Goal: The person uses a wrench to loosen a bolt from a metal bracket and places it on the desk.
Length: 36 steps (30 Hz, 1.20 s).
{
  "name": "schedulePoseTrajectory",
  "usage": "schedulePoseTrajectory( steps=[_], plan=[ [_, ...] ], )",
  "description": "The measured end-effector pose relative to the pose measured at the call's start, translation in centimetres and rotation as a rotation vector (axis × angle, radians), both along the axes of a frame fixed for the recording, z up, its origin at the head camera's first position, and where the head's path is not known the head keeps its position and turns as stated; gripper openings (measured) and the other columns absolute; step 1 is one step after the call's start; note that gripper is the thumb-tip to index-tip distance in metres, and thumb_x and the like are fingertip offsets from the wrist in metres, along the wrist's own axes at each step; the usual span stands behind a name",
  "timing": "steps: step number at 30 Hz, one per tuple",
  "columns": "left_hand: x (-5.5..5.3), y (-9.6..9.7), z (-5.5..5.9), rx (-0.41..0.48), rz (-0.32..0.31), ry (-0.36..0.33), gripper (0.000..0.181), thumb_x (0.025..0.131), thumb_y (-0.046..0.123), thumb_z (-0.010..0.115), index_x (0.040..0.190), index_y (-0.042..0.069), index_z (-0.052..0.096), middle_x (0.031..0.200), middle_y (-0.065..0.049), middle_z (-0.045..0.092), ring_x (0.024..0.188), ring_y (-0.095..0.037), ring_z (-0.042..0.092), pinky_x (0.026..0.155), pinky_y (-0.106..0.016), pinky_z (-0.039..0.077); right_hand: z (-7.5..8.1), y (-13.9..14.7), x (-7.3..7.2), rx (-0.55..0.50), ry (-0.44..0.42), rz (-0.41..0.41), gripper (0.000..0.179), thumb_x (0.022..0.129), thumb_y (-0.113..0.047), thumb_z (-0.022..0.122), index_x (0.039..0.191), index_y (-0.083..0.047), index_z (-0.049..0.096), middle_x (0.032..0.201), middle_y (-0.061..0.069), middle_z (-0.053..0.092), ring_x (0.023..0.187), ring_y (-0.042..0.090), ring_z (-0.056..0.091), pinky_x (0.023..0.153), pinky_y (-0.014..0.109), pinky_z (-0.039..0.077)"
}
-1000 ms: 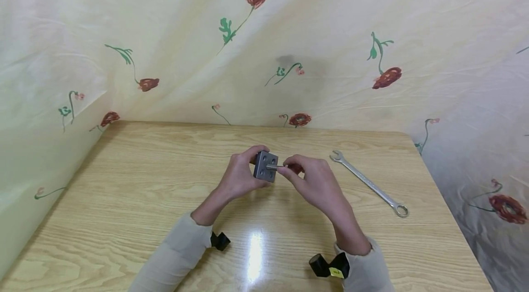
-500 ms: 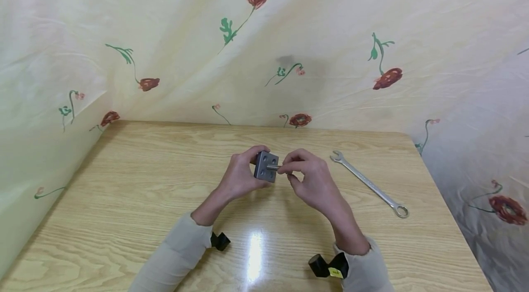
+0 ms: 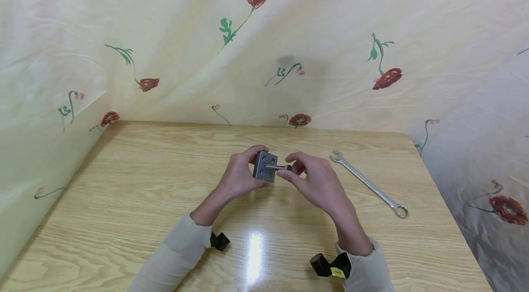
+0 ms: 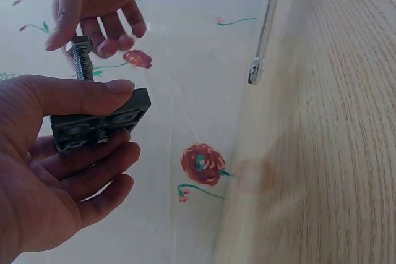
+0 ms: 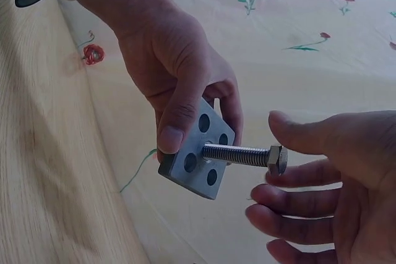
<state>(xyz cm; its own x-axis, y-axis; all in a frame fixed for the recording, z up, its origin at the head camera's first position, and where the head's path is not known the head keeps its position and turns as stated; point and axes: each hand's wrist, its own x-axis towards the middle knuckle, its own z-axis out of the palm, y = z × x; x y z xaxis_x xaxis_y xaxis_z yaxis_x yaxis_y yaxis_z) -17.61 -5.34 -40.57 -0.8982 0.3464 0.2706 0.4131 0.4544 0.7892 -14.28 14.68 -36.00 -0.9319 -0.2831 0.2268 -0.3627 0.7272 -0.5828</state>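
Note:
My left hand grips a square grey metal block by its edges, thumb on one side and fingers on the other, above the table. Several round holes show in the block's face. A hex-head bolt runs through the middle hole; its threaded tip comes out on the far side, and a long stretch of shank stands out toward my right hand. Around the bolt's head, the right hand's thumb and fingers are spread and relaxed, with a gap between thumb and head in the right wrist view.
A combination wrench lies on the wood-grain table to the right of my hands. Flower-patterned cloth hangs behind the table and at both sides. Each wrist wears a black camera mount.
Right-hand fingers have shifted about the bolt head, from pinching it to spread apart, so the head now shows. The left hand and block have barely moved.

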Motion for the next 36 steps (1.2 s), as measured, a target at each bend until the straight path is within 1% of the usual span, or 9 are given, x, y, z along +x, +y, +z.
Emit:
schedulePoseTrajectory(
  steps=[5, 12, 19, 22, 25, 28, 30, 33, 36],
  plan=[
    [0.0, 0.0, -0.1, -0.005, -0.002, -0.003, 0.072, 0.059, 0.0, 0.088, 0.124, 0.007, 0.058, 0.105, -0.016, 0.073, 0.089, -0.026, 0.069, 0.082, -0.048, 0.056, 0.1, -0.2, 0.0, 0.015, -0.01, -0.011, 0.022, 0.089, -0.031, 0.068, 0.097, -0.011, 0.072, 0.076, -0.001, 0.069, 0.066, 0.008, 0.056, 0.057, 0.021, 0.043],
    [0.0, 0.1, 0.0, 0.008, 0.001, -0.012, 0.072, 0.059, 0.0, 0.088, 0.123, 0.007, 0.058, 0.105, -0.015, 0.073, 0.09, -0.026, 0.069, 0.082, -0.048, 0.055, -0.3, -0.3, 0.1, -0.027, 0.12, 0.038, 0.016, 0.081, -0.012, 0.076, 0.097, -0.01, 0.075, 0.089, 0.002, 0.073, 0.08, 0.014, 0.067, 0.068, 0.026, 0.049],
    [0.0, 0.0, 0.0, -0.005, 0.002, 0.007, 0.073, 0.058, 0.0, 0.089, 0.124, 0.007, 0.058, 0.104, -0.015, 0.073, 0.088, -0.025, 0.07, 0.08, -0.04, 0.056, -0.9, -0.6, 0.0, -0.073, 0.292, 0.065, 0.025, 0.069, 0.013, 0.072, 0.079, -0.009, 0.077, 0.085, 0.004, 0.066, 0.073, 0.011, 0.059, 0.063, 0.023, 0.049],
    [0.0, 0.0, 0.0, -0.004, 0.003, 0.012, 0.073, 0.058, 0.0, 0.089, 0.123, 0.007, 0.058, 0.104, -0.014, 0.073, 0.088, -0.025, 0.07, 0.08, -0.04, 0.056, -1.0, -0.7, 0.1, -0.084, 0.306, 0.082, 0.027, 0.069, 0.017, 0.071, 0.079, -0.008, 0.077, 0.086, 0.005, 0.064, 0.075, 0.012, 0.059, 0.064, 0.024, 0.051],
    [0.0, 0.0, 0.0, 0.007, -0.001, 0.012, 0.073, 0.058, 0.0, 0.088, 0.124, 0.007, 0.058, 0.104, -0.015, 0.073, 0.088, -0.025, 0.07, 0.081, -0.044, 0.056, -0.8, -0.6, 0.2, -0.059, 0.256, 0.089, 0.029, 0.071, 0.01, 0.076, 0.095, -0.007, 0.075, 0.098, 0.007, 0.064, 0.082, 0.016, 0.06, 0.069, 0.028, 0.051],
    [0.0, 0.0, 0.0, 0.016, -0.004, 0.011, 0.072, 0.059, 0.0, 0.088, 0.124, 0.006, 0.058, 0.105, -0.015, 0.072, 0.088, -0.027, 0.07, 0.081, -0.048, 0.056, -0.4, -0.3, 0.3, -0.03, 0.142, 0.059, 0.045, 0.075, -0.009, 0.081, 0.117, -0.009, 0.066, 0.112, 0.008, 0.062, 0.092, 0.02, 0.06, 0.076, 0.034, 0.05],
    [0.0, 0.0, 0.0, 0.014, -0.005, 0.011, 0.072, 0.059, 0.0, 0.088, 0.124, 0.006, 0.058, 0.105, -0.016, 0.072, 0.089, -0.027, 0.069, 0.082, -0.048, 0.056, -0.2, -0.2, 0.3, -0.012, 0.068, 0.025, 0.052, 0.078, -0.023, 0.08, 0.125, -0.01, 0.061, 0.114, 0.008, 0.064, 0.095, 0.021, 0.061, 0.077, 0.035, 0.05],
    [0.0, -0.1, 0.0, 0.012, -0.003, 0.009, 0.072, 0.059, 0.0, 0.088, 0.124, 0.006, 0.058, 0.106, -0.016, 0.072, 0.089, -0.027, 0.069, 0.082, -0.048, 0.056, 0.1, -0.1, 0.2, -0.001, -0.025, -0.018, 0.046, 0.084, -0.034, 0.074, 0.121, -0.01, 0.063, 0.098, 0.005, 0.07, 0.084, 0.017, 0.064, 0.068, 0.032, 0.05],
    [0.0, -0.1, 0.0, 0.013, 0.002, 0.0, 0.072, 0.059, 0.0, 0.088, 0.124, 0.006, 0.058, 0.105, -0.016, 0.072, 0.089, -0.027, 0.069, 0.082, -0.049, 0.055, 0.1, -0.2, 0.1, 0.017, -0.058, -0.04, 0.032, 0.089, -0.036, 0.068, 0.108, -0.01, 0.069, 0.08, 0.001, 0.07, 0.068, 0.011, 0.059, 0.058, 0.025, 0.045]
  ],
)
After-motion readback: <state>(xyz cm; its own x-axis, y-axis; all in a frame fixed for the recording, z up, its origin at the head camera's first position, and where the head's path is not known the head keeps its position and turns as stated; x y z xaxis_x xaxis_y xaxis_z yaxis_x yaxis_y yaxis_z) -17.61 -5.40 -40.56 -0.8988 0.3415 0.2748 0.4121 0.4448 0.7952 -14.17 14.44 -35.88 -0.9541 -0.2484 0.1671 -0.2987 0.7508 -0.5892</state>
